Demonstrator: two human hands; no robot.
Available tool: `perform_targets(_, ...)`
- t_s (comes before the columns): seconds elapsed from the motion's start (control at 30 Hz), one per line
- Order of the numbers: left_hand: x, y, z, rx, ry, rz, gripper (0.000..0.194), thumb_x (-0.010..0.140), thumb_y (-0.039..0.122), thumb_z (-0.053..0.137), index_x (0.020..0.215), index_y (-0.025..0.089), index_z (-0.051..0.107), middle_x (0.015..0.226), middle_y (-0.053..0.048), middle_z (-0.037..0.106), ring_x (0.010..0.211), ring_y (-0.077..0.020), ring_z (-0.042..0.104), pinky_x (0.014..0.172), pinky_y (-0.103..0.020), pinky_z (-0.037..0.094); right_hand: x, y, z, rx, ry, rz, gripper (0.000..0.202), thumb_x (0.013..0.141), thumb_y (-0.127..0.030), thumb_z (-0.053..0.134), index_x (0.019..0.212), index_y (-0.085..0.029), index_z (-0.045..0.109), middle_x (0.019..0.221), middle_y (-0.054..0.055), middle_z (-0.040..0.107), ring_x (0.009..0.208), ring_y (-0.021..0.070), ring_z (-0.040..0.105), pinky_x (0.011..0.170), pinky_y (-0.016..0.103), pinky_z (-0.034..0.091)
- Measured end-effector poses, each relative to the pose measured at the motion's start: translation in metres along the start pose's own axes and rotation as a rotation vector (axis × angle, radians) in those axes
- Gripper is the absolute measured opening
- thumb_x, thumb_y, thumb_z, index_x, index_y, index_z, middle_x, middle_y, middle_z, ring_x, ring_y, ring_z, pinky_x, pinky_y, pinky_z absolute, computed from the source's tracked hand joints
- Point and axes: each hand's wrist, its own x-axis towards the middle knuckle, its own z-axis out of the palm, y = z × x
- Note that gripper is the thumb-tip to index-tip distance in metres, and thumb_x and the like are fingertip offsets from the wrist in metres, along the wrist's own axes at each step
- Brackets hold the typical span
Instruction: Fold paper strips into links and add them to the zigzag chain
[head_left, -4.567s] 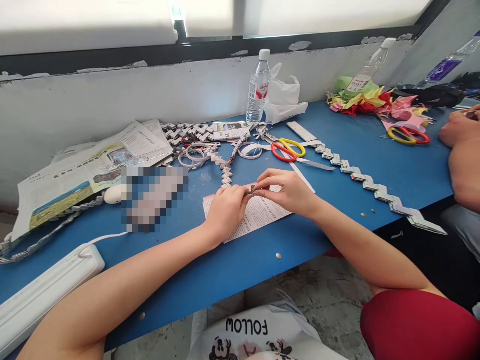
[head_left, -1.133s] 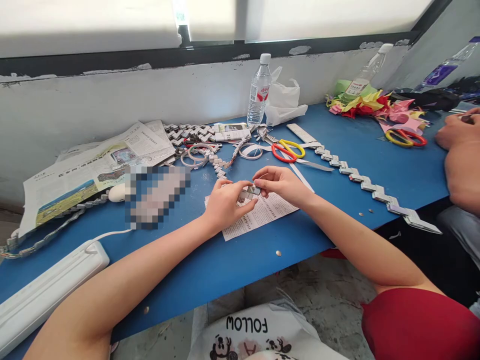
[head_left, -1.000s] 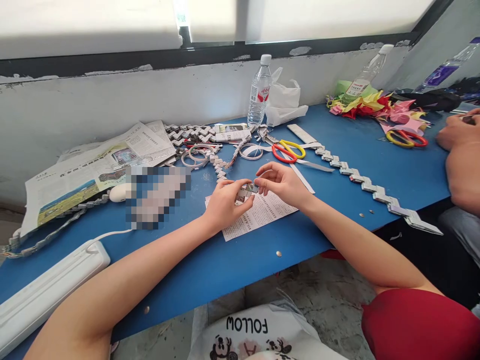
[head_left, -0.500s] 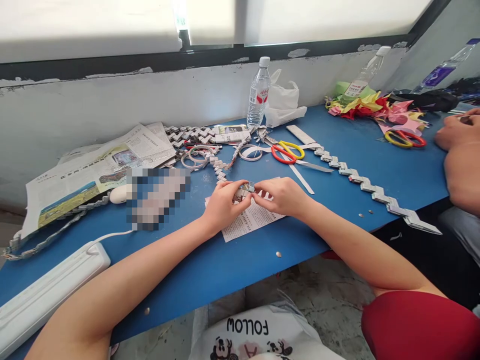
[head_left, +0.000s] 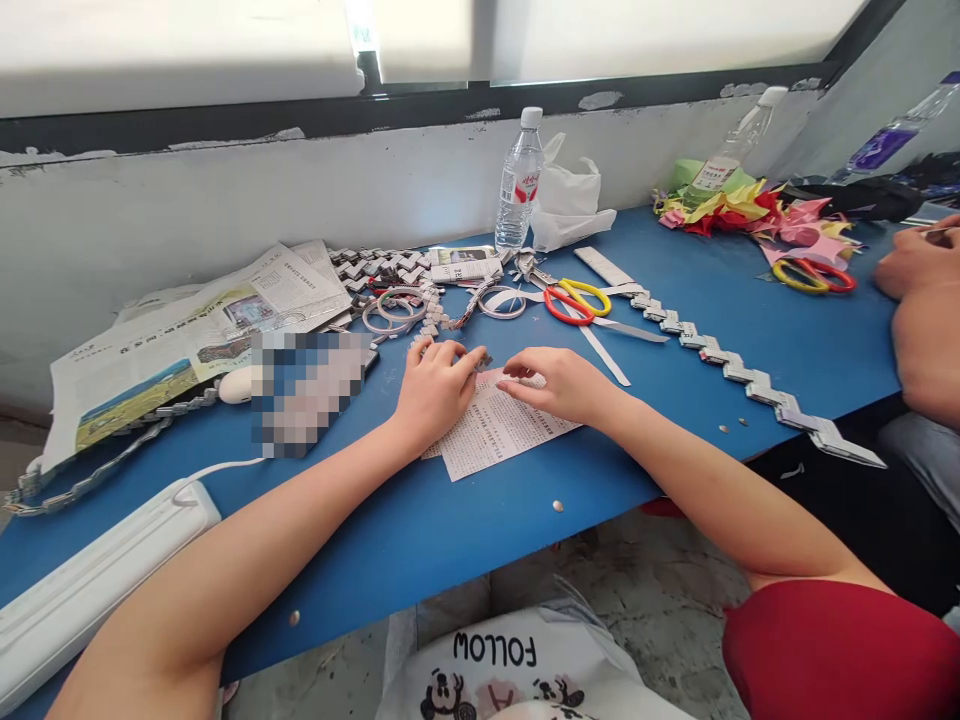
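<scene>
My left hand is palm down with its fingers curled around the near end of a folded newspaper-strip chain. A small piece of it pokes out past my fingertips; the rest of that end is hidden. To the right, my right hand is apart from the chain, thumb and fingers separated, nothing visible between them. Printed newspaper sheets lie flat beneath both hands. Just beyond my right hand are scissors with red and yellow handles, and white paper strips.
A zigzag paper chain stretches along the right. Tape rolls, a water bottle and a plastic bag stand behind. Newspapers and a white power strip lie left. At far right are a co-worker's hands and scissors.
My hands have moved apart. The right has let go of the folded paper piece; the left has turned palm down and shifted slightly left with it.
</scene>
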Motion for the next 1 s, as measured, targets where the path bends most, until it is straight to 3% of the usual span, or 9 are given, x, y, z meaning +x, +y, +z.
perform_targets(0.13,0.002,-0.01,0.002,0.076,0.0,-0.102,0.04,0.091,0.019,0.044,0.127,0.022,0.061,0.126,-0.014,0.061,0.128,-0.0308,0.048,0.114,-0.056,0.022,0.003,0.008,-0.006,0.082,-0.01,0.043,0.019,0.086,-0.032,0.057,0.088,-0.017,0.068,0.092,0.01,0.07,0.088,0.0235,0.065,0.081,0.038,0.05)
perform_targets(0.27,0.004,-0.018,0.008,0.029,-0.011,-0.177,0.044,0.09,0.018,0.044,0.132,0.022,0.056,0.132,-0.013,0.058,0.134,-0.0299,0.043,0.116,-0.055,0.024,0.004,0.022,-0.013,0.139,-0.129,0.158,0.024,0.077,-0.039,0.068,0.09,-0.019,0.069,0.095,0.008,0.068,0.086,0.0225,0.064,0.078,0.038,0.052)
perform_targets(0.43,0.006,-0.018,0.004,-0.1,-0.036,-0.187,0.053,0.083,0.01,0.043,0.135,0.017,0.051,0.138,-0.012,0.053,0.139,-0.0268,0.037,0.119,-0.053,0.017,0.005,0.029,-0.019,0.123,-0.211,0.148,0.036,0.068,-0.045,0.075,0.094,-0.02,0.07,0.102,0.008,0.063,0.095,0.0249,0.061,0.085,0.041,0.051)
perform_targets(0.57,0.005,-0.007,-0.01,-0.185,0.061,-0.077,0.042,0.082,0.009,0.045,0.119,0.02,0.06,0.13,-0.01,0.058,0.127,-0.0251,0.049,0.111,-0.046,0.033,0.005,0.026,-0.019,0.128,-0.236,0.103,0.031,0.071,-0.046,0.073,0.092,-0.022,0.071,0.102,0.008,0.061,0.099,0.0262,0.059,0.087,0.042,0.048)
perform_targets(0.67,0.0,0.006,-0.017,-0.19,-0.138,0.059,0.022,0.089,0.017,0.046,0.097,0.019,0.067,0.104,-0.008,0.067,0.098,-0.0229,0.062,0.089,-0.038,0.048,0.006,0.025,-0.017,0.129,-0.265,0.096,0.032,0.071,-0.046,0.074,0.091,-0.021,0.07,0.097,0.007,0.062,0.095,0.0255,0.059,0.083,0.039,0.048)
perform_targets(0.77,-0.007,0.018,-0.017,-0.097,-0.291,0.018,0.021,0.09,0.025,0.053,0.102,0.015,0.065,0.102,-0.011,0.065,0.095,-0.0249,0.062,0.083,-0.037,0.05,0.006,0.024,-0.016,0.121,-0.295,0.119,0.034,0.07,-0.046,0.074,0.091,-0.02,0.069,0.088,0.006,0.061,0.086,0.0234,0.058,0.075,0.036,0.048)
perform_targets(0.87,-0.008,0.019,-0.015,-0.07,-0.337,-0.049,0.026,0.089,0.029,0.057,0.109,0.014,0.064,0.106,-0.011,0.064,0.099,-0.0268,0.06,0.086,-0.038,0.049,0.006,0.024,-0.016,0.12,-0.309,0.116,0.028,0.073,-0.044,0.072,0.087,-0.021,0.068,0.086,0.005,0.06,0.085,0.0226,0.058,0.073,0.034,0.047)
perform_targets(1.0,-0.003,0.012,-0.017,-0.132,-0.364,-0.095,0.029,0.087,0.034,0.061,0.109,0.016,0.064,0.104,-0.009,0.063,0.098,-0.0257,0.059,0.086,-0.038,0.048,0.004,0.023,-0.016,0.148,-0.322,0.106,0.024,0.074,-0.042,0.071,0.083,-0.021,0.067,0.098,0.006,0.06,0.092,0.0223,0.058,0.078,0.034,0.047)
